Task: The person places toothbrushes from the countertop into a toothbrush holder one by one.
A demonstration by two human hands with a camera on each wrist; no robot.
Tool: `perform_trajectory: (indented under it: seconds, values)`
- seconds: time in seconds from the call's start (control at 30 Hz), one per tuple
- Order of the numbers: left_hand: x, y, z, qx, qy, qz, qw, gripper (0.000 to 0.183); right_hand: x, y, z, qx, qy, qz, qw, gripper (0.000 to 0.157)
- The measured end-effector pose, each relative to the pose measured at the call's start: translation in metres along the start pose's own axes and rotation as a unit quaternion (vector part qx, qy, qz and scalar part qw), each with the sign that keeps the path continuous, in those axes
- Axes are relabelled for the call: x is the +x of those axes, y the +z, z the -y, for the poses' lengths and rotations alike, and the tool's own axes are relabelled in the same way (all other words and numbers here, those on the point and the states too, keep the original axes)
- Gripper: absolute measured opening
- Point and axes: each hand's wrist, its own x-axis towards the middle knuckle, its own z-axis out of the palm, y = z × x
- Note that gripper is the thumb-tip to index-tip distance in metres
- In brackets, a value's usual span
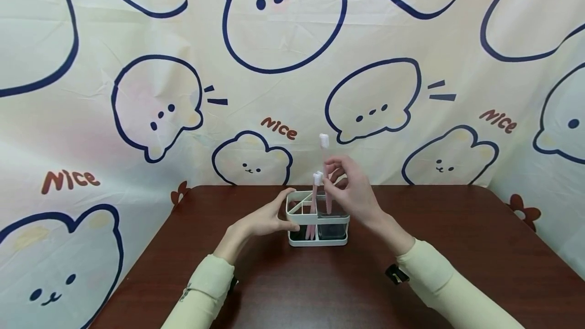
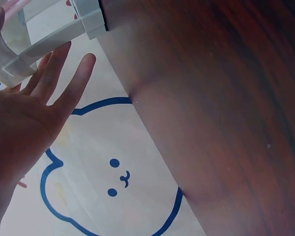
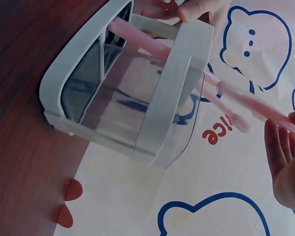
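Observation:
A white toothbrush holder with a clear cup on its right side stands on the table. My left hand steadies its left side, thumb at the front and fingers reaching toward the back. With thumb and fingertips, my right hand pinches a pink toothbrush, its white bristles upward. That brush's lower end dips into the right-hand part of the holder. Another pink toothbrush stands upright in the left part, its bristle head just left of my right fingers. In the left wrist view, my left fingers spread beside the holder's frame.
The dark brown wooden table extends around the holder. A pale cloth printed with bear outlines hangs behind the table and along its sides. The holder stands close to the table's back edge.

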Motion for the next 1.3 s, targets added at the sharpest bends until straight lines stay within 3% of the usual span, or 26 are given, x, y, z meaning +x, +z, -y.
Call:
perform_trajectory:
  seconds: [0.73, 1.0, 1.3]
  values:
    - [0.000, 0.000, 0.002, -0.009, 0.001, -0.001, 1.0000, 0.099, 0.002, 0.026, 0.011, 0.029, -0.012, -0.016, 0.999, 0.055]
    - [0.000, 0.001, 0.002, -0.014, -0.004, -0.001, 0.9999, 0.096, 0.000, 0.035, 0.012, 0.026, 0.002, 0.001, 1.000, 0.066]
    - [0.001, 0.001, 0.002, -0.017, -0.003, -0.001, 0.9999, 0.095, -0.002, 0.038, 0.013, 0.005, -0.002, 0.000, 1.000, 0.052]
